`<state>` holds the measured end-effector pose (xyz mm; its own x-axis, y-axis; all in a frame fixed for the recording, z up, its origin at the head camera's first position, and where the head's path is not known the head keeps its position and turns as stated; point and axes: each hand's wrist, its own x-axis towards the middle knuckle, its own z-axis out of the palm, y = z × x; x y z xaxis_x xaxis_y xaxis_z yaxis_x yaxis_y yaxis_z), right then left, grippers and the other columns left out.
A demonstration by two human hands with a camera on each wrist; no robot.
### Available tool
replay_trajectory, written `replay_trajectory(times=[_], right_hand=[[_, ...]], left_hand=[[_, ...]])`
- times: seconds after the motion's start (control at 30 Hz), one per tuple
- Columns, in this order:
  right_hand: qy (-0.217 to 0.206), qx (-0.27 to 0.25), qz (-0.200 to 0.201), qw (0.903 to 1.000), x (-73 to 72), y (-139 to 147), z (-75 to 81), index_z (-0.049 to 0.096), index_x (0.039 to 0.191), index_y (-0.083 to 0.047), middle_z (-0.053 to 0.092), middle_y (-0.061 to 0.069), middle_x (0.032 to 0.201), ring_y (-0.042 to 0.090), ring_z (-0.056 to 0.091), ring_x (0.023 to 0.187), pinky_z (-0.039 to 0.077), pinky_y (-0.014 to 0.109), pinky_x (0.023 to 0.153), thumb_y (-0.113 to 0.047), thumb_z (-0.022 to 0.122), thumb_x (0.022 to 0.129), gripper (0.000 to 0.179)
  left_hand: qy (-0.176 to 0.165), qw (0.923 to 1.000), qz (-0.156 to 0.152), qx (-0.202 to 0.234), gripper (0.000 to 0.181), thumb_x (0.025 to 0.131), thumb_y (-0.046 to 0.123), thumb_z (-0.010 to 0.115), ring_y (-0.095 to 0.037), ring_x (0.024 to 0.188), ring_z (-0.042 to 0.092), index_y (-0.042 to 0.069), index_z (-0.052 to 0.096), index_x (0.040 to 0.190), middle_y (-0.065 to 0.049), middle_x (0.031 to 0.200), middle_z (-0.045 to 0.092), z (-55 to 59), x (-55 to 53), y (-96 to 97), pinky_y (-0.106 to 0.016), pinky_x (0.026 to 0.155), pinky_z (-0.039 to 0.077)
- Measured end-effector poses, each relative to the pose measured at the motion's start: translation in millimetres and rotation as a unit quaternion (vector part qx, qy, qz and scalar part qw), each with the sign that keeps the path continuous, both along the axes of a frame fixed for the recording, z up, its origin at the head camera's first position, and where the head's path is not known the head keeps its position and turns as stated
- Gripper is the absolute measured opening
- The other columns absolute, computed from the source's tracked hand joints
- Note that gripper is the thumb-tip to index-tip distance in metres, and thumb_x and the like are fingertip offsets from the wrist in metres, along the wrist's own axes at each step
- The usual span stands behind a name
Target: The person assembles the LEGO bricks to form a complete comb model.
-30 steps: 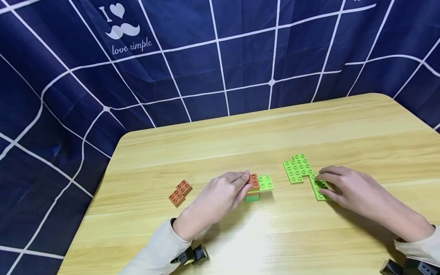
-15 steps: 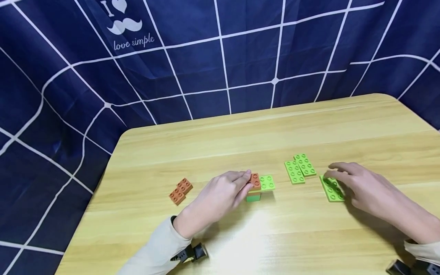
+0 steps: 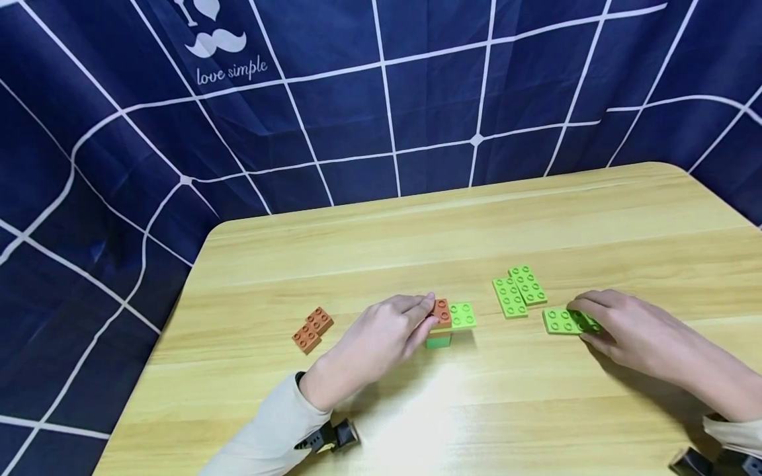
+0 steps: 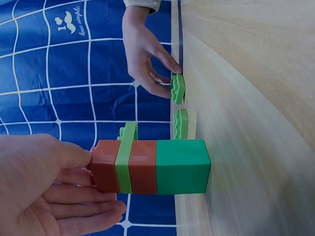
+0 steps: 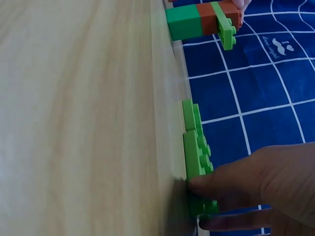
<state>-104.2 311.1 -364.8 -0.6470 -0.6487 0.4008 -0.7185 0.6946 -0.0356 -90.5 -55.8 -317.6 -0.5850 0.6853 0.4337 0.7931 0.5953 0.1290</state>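
Note:
My left hand [image 3: 383, 340] holds the top orange brick [image 3: 442, 313] of a small upright stack, thumb on the near side and fingers on the far side. Below that brick in the stack come a thin light-green plate [image 4: 126, 162] jutting out to the right, a second orange brick [image 4: 142, 167] and a darker green brick [image 4: 182, 167] at the bottom. Further right, my right hand [image 3: 631, 330] pinches the right end of a flat light-green studded building plate [image 3: 559, 322] between thumb and fingers, close over the table. Its fingers cover that end.
Two more light-green plates [image 3: 516, 294] lie side by side, offset, behind the right hand's plate. Two orange bricks [image 3: 312, 330] sit corner to corner at the left of the wooden table [image 3: 369, 251]. A dark blue curtain [image 3: 333, 112] with white lines hangs behind.
My right hand has drawn one light-green plate away from the other two, rightward, and turned it from lengthwise to crosswise. The left hand and its stack have stayed in place.

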Motion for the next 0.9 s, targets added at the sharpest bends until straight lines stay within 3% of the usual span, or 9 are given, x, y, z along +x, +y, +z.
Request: replay_trajectory(times=[0.03,0.07,0.4,0.9], right_hand=[[-0.003,-0.001,0.002,1.0,0.3,-0.5,0.3,0.067,0.097,-0.004,0.066,0.005,0.089,0.025,0.066,0.077,0.058,0.045,0.064,-0.055,0.03,0.098,0.063],[-0.004,-0.001,0.002,1.0,0.5,-1.3,0.4,0.067,0.097,-0.004,0.067,0.005,0.089,0.024,0.066,0.076,0.058,0.044,0.063,-0.057,0.015,0.097,0.074],[0.007,-0.014,0.013,0.9998,1.4,-10.3,9.5,0.067,0.108,0.001,0.067,0.013,0.099,0.03,0.066,0.087,0.056,0.048,0.069,-0.049,0.015,0.1,0.073],[0.039,-0.035,0.044,0.9977,-5.0,-48.1,31.1,0.064,0.118,-0.002,0.067,0.011,0.107,0.028,0.065,0.094,0.057,0.046,0.07,-0.042,0.018,0.103,0.063]], left_hand=[[0.0,1.0,0.0,0.002,0.031,0.095,0.02,0.06,-0.022,0.098,0.07,-0.003,0.067,0.115,-0.015,0.11,0.07,-0.1,-0.2,0.2,-0.024,0.085,0.058],[0.001,1.0,-0.001,0.003,0.031,0.095,0.019,0.06,-0.022,0.098,0.07,-0.003,0.067,0.115,-0.015,0.11,0.07,-0.4,-0.4,0.5,-0.024,0.085,0.058],[0.001,1.0,0.001,-0.005,0.032,0.096,0.021,0.058,-0.022,0.1,0.069,-0.003,0.066,0.116,-0.015,0.112,0.07,0.1,-0.3,1.6,-0.024,0.088,0.057],[0.009,0.9998,0.007,-0.018,0.033,0.097,0.022,0.056,-0.023,0.101,0.069,-0.002,0.065,0.118,-0.015,0.113,0.069,-0.5,0.9,2.1,-0.024,0.089,0.057]])
